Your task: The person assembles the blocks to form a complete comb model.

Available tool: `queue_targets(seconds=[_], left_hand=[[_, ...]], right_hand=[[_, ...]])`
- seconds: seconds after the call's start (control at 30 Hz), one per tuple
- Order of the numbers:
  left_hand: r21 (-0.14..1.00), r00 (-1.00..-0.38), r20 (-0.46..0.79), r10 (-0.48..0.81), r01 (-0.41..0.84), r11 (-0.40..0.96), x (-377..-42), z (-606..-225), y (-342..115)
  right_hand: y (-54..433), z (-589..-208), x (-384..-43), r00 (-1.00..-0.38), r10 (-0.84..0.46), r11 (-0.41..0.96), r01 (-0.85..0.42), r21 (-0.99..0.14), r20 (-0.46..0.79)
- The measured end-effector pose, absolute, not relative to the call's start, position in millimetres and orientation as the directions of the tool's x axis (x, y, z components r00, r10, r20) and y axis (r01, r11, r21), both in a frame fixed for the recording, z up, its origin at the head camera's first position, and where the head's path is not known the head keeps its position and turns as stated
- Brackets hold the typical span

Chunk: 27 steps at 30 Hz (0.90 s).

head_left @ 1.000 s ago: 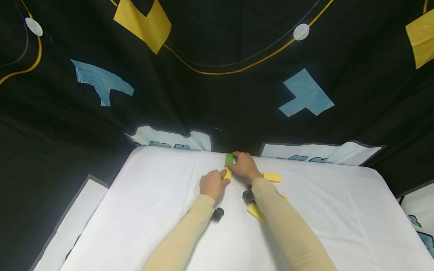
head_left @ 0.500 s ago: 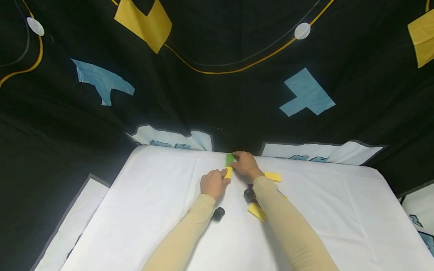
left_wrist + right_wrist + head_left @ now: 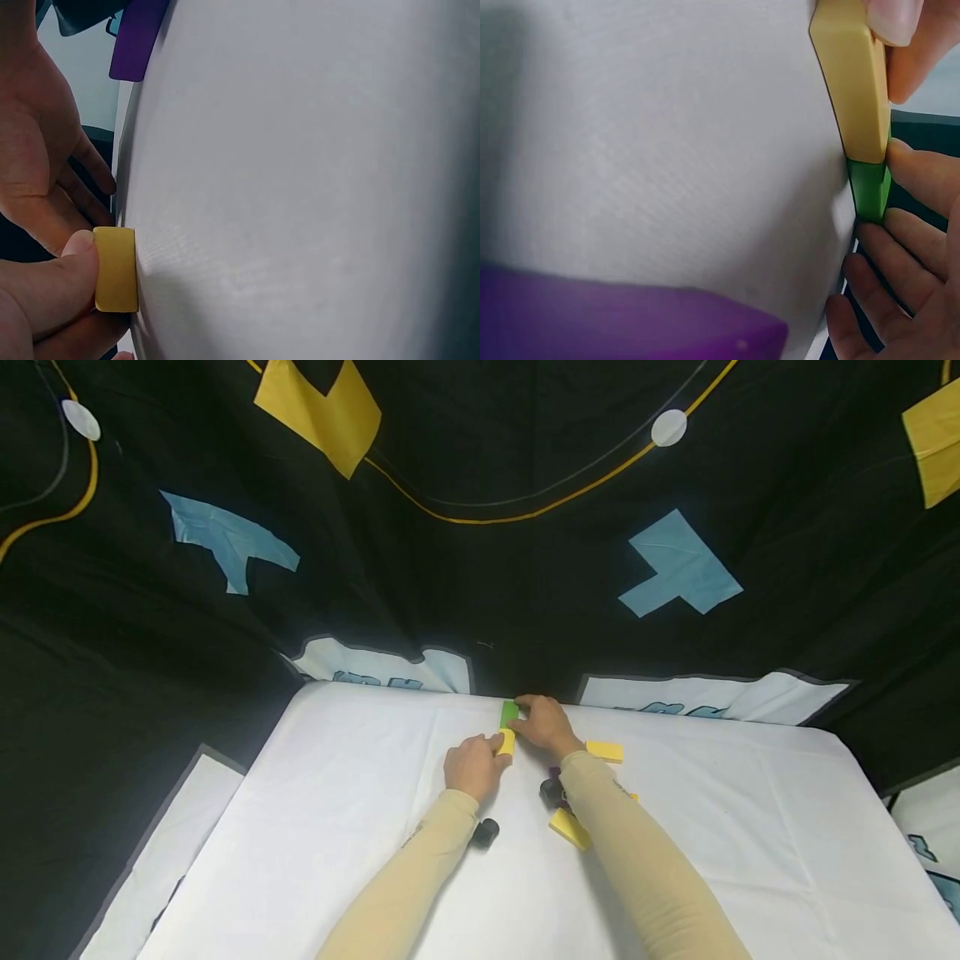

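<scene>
Sleeved forearms (image 3: 405, 877) extended forward, left hand (image 3: 472, 768) in a tight pinch, right hand (image 3: 545, 727) farther out, wider pinch, fingers (image 3: 894, 262) spread

Thumb (image 3: 515, 725) of right hand (image 3: 547, 727) farther right

No text, label or number is legible.

Soft light; faint shadows; blurry wrist-view edges.
</scene>
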<state>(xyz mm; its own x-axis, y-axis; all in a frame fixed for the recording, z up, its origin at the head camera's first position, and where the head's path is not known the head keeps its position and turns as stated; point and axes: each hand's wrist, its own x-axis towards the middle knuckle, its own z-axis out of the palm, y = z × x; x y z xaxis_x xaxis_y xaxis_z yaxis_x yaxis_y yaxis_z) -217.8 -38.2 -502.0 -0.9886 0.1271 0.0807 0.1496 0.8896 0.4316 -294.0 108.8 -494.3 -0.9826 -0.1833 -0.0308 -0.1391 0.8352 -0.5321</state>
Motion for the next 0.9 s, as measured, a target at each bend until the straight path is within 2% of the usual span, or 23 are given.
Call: queue_targets(seconds=[0.37,0.63,0.9], left_hand=[[0.436,-0.987,0.094,0.129,0.158,0.886,-220.1,-503.1,-39.3],[0.461,-0.975,0.150,0.166,0.218,0.860,-222.0,-503.7,-45.0],[0.562,-0.986,0.073,0.147,0.163,0.811,-229.9,-495.3,-56.0]], right_hand=[[108.7,-495.7,-291.3,-0.986,-0.168,0.832,-0.129,-0.539,-0.024],[117.5,-488.5,-285.1,-0.982,-0.186,0.802,-0.145,-0.579,-0.012],[148.6,-466.3,-258.8,-0.977,-0.211,0.771,-0.178,-0.611,0.018]])
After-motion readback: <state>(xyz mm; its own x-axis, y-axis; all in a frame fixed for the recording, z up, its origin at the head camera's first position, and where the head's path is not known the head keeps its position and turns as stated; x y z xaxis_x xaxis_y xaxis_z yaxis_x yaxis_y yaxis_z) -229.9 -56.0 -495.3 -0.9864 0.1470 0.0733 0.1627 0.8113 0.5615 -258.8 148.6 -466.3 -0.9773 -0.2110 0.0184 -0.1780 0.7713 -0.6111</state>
